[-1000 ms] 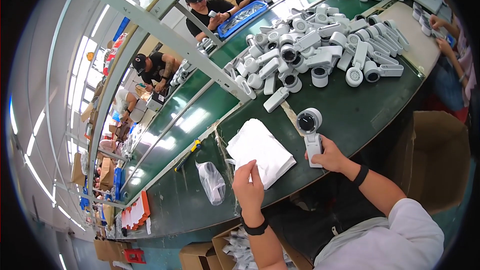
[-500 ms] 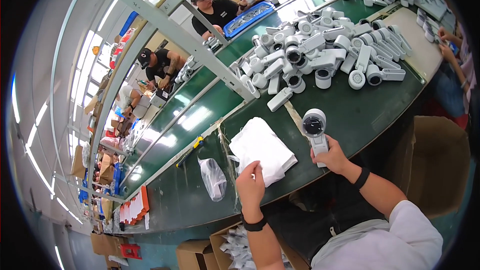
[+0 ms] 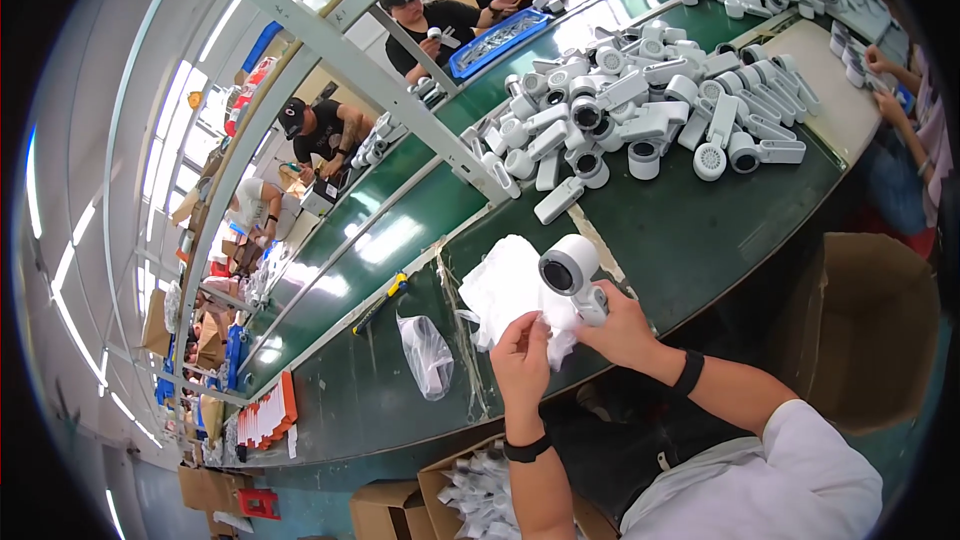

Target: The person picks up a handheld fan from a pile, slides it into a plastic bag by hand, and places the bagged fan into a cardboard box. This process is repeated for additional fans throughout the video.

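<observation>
right hand (image 3: 622,325) gripping a white hair dryer (image 3: 575,274), left hand (image 3: 520,360) pinching the white bags (image 3: 510,290) on the green bench (image 3: 700,230)

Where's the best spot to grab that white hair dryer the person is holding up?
By its straight handle, coming from below, as the right hand does now. The white hair dryer stands upright with its round head on top, so the slim handle underneath fits a closed palm best.
</observation>
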`<state>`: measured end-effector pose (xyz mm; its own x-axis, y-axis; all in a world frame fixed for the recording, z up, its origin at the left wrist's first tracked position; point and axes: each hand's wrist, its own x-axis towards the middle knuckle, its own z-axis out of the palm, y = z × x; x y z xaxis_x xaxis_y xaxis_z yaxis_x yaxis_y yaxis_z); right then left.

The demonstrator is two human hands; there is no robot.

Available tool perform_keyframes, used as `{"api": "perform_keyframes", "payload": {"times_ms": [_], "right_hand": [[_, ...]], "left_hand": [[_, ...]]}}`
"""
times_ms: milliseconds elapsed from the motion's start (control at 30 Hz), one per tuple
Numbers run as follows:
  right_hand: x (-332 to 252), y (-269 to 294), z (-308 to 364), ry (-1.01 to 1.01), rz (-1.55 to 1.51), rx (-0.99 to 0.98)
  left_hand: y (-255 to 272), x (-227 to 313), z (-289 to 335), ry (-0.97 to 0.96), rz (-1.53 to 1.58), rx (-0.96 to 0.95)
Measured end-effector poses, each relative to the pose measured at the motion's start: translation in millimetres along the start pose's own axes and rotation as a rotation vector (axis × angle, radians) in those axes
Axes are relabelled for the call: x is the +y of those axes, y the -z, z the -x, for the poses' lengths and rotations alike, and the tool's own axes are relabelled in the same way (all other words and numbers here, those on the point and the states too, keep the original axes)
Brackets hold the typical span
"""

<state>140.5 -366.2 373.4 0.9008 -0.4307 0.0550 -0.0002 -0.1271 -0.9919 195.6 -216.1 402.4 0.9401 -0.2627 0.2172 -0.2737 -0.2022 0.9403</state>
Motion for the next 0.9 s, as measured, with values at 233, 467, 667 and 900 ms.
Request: {"api": "perform_keyframes", "payload": {"times_ms": [233,467,667,900], "right_hand": [[2.0,11.4,-12.1,0.052,0.097,0.09],[-12.5,62.7,12.5,0.191,-0.055,-0.128],[-38.6,107.1,22.9,-0.158,0.101,-0.812],[-40.4,91.6,10.1,-0.201,0.172,-0.92]], "left_hand": [[0.7,-12.6,3.9,0.051,0.206,0.084],[-14.7,-10.3,6.3,0.061,0.172,0.101],[-17.8,-9.7,3.0,0.041,0.159,-0.001],[0.3,-4.4,5.3,0.037,0.103,-0.106]]}}
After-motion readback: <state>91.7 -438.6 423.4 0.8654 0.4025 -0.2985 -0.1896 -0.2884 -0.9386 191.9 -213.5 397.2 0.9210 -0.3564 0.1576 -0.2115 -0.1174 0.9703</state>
